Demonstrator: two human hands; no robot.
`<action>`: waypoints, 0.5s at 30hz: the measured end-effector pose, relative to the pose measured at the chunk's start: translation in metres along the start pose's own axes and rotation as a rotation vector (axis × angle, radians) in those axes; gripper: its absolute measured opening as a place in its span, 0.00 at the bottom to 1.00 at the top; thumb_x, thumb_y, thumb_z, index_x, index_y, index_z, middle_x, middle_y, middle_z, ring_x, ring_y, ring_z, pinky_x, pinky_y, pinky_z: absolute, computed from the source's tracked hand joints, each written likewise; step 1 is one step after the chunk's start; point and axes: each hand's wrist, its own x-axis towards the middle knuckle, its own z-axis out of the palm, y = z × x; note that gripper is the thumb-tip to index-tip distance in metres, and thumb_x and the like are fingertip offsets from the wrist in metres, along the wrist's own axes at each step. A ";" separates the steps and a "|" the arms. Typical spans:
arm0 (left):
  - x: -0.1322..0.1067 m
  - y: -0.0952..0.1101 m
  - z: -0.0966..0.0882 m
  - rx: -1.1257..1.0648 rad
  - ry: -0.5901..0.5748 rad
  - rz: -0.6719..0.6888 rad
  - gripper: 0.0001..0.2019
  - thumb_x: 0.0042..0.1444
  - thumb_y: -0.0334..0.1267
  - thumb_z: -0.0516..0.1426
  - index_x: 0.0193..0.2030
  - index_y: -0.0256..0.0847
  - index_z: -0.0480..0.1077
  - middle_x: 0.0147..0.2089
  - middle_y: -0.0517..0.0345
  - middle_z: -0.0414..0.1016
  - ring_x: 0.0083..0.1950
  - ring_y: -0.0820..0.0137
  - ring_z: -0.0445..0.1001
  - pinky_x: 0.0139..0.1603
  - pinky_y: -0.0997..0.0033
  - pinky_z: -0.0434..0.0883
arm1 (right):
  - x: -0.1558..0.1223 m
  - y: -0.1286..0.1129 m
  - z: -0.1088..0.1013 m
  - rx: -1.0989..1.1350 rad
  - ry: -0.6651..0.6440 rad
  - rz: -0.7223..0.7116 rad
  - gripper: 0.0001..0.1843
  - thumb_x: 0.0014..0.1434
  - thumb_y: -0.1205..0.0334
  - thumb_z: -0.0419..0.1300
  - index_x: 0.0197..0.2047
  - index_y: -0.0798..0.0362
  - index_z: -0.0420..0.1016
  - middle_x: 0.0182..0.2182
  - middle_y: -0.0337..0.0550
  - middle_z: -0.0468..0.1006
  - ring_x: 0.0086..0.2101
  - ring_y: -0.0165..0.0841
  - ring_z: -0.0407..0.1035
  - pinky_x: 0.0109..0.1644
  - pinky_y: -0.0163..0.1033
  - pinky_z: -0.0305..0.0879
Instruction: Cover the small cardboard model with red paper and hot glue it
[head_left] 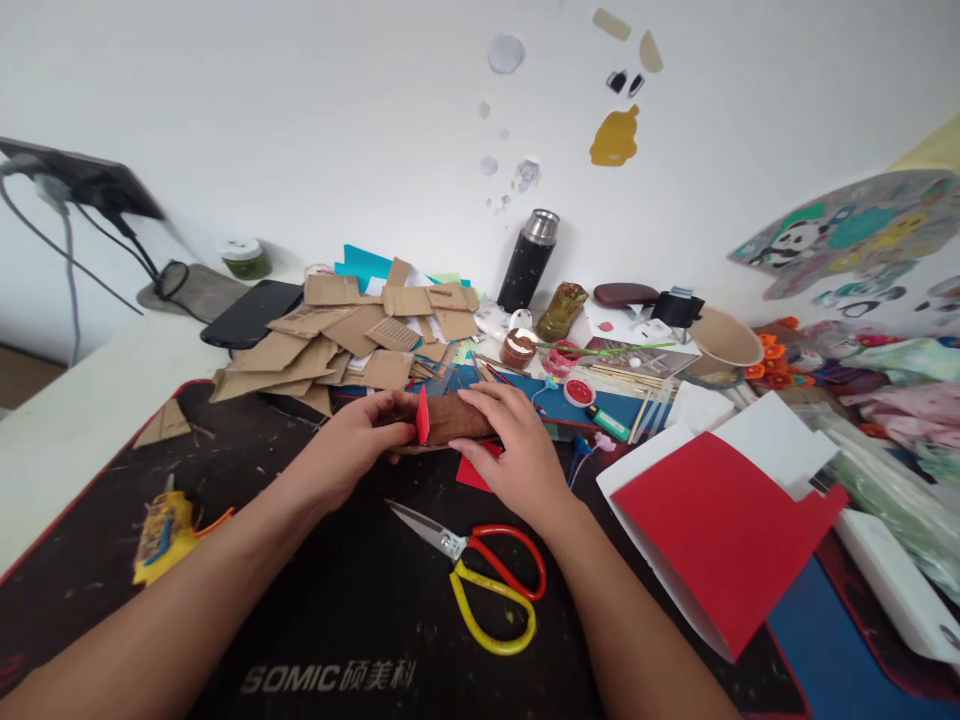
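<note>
Black desk mat with a red border and grey lettering (330, 620) covers most of the white table; littered with pale crumbs and slivers.

Large folded sheet of red card backed with white paper (720, 530) lies on the mat's right side, well apart from the hands.

Heap of brown corrugated cardboard offcuts (352, 335) at the far edge of the mat, just beyond the hands.

Left hand (360, 440): curled closed round the left end of a brown oblong cardboard piece (457, 418), thumb and fingertips pinched together there.

Right hand (514, 455): palm down, fingers stretched nearly flat across the right end of the same piece, resting on it; thumb not visible.

Scissors with one red and one yellow handle loop (487, 575) lie on the mat between the two forearms, blades shut, tip pointing left.

Yellow plastic tool (161, 525) on the mat's left side, near the left forearm; type unclear.

Brown piece sits mid-mat, held between both hands, low over the surface.

Small red card flap (423, 416) stands upright on it beside the left fingertips.

Red paper scrap (474, 472) lies on the mat, partly under the right hand.
</note>
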 end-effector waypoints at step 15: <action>0.000 0.002 -0.002 0.027 -0.006 0.015 0.23 0.39 0.50 0.75 0.42 0.42 0.83 0.42 0.52 0.87 0.38 0.61 0.79 0.31 0.68 0.67 | 0.001 -0.001 0.000 0.003 -0.005 0.009 0.29 0.73 0.57 0.74 0.74 0.40 0.77 0.67 0.53 0.81 0.69 0.52 0.74 0.77 0.66 0.73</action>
